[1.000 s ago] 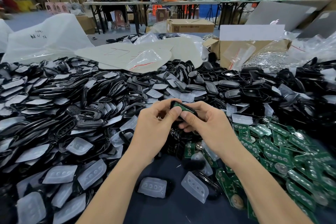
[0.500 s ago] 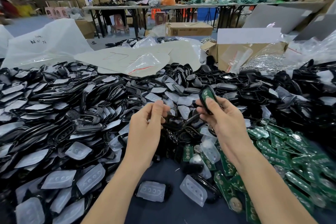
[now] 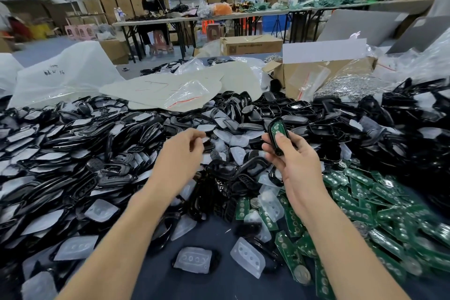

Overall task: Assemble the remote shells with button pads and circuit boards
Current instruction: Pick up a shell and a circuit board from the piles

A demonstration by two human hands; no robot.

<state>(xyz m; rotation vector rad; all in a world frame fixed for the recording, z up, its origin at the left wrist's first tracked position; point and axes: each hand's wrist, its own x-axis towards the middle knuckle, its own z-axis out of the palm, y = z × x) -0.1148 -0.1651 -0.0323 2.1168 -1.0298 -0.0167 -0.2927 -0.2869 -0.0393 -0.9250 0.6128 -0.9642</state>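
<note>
Right hand (image 3: 295, 165): thumb and fingers clamped round a black remote shell (image 3: 278, 151), held up above the pile, tilted, open side facing the camera. A green circuit board (image 3: 277, 129) sits inside the shell, with the thumb pressing on its lower part.

Left hand (image 3: 181, 153): fingers loosely curled, nothing visible in them. It hovers over the shell heap (image 3: 97, 153), well apart from the right hand.

Between and below the hands: loose black shells mixed with translucent button pads (image 3: 248, 259). Two pads lie near the front on the dark blue surface (image 3: 155, 282), one of them on a black shell.

Right of the right forearm: board heap (image 3: 365, 202), all green, some boards with round silver discs.

Left side: black shells interleaved with pads.

Behind the heaps: clear plastic bags (image 3: 170, 92), open cardboard box (image 3: 292, 80).
</note>
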